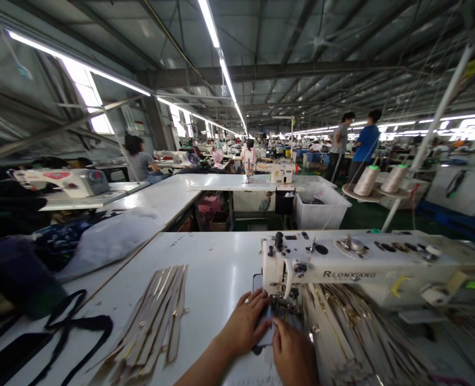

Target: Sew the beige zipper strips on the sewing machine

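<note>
My left hand [245, 320] lies flat on the table just left of the presser foot of a white sewing machine [321, 262], fingers stretched forward toward the needle area. To its right, my right hand [294, 348] is closed, its fingers curled in front of the presser foot. A narrow pale piece [266, 328] shows between the hands; its kind is unclear, and the right fingers hide whatever they grip. On the left rests a bundle of beige strips [157, 316] with gold-coloured metal edges and small rings. More such strips [342, 321] are heaped right of my hands, partly beneath the machine arm.
Black straps [76, 321] and a white plastic bag [112, 241] are at the left. Thread cones [366, 181] stand behind the machine. Beyond are a white bin [321, 209], another sewing machine [280, 172], a seated person [141, 161] and two standing people [364, 142].
</note>
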Available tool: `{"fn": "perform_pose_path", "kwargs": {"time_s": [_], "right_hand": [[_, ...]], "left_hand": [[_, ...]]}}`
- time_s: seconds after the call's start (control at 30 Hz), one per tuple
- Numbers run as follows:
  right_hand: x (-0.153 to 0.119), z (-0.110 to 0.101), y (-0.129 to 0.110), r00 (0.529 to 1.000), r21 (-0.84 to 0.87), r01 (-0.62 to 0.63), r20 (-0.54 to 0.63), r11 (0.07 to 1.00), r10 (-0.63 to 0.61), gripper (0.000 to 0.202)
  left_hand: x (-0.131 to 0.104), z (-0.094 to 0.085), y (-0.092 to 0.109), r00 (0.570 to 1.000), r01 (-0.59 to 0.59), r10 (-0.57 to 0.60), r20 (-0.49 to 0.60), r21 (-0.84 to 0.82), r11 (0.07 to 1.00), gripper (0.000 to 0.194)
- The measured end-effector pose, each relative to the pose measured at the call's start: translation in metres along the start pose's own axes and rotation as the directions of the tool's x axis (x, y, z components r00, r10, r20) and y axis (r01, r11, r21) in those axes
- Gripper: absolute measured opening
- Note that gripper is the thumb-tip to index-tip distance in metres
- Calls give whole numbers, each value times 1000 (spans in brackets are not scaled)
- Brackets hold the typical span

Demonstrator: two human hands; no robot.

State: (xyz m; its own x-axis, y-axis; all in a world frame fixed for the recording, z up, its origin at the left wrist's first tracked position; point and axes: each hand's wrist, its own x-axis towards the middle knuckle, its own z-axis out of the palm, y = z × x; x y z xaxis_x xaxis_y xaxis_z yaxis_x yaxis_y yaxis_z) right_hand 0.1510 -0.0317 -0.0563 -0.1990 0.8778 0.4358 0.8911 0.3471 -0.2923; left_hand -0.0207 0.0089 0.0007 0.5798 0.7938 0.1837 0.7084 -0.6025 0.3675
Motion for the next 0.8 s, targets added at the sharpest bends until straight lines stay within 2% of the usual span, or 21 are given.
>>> {"fn": "perform_pose_path", "kwargs": {"time_s": [0.13, 0.3, 0.43, 0.67, 0.8], "right_hand": [[-1, 11, 8, 996, 37, 64, -60, 997, -61, 33], [-2, 15, 10, 987, 59, 80, -148, 995, -71, 30], [-1, 14, 6, 981, 72, 66, -187, 995, -51, 27], [0, 21, -1, 973, 109, 21, -230, 994, 4, 35], [0, 22, -1, 970, 106, 6, -242, 994, 20, 38]], "left_hand": [[-1, 0, 0, 1000, 2, -2, 0, -1, 1000, 44], [-3, 3, -2, 1000, -4, 4, -15, -4, 1000, 44], [-2, 4, -3, 1000, -8, 8, -3, 9, 1000, 45], [-3, 5, -4, 1000, -5, 5, 0, 38, 999, 46], [-1, 9, -6, 998, 63, -63, -2, 103, 993, 46]]}}
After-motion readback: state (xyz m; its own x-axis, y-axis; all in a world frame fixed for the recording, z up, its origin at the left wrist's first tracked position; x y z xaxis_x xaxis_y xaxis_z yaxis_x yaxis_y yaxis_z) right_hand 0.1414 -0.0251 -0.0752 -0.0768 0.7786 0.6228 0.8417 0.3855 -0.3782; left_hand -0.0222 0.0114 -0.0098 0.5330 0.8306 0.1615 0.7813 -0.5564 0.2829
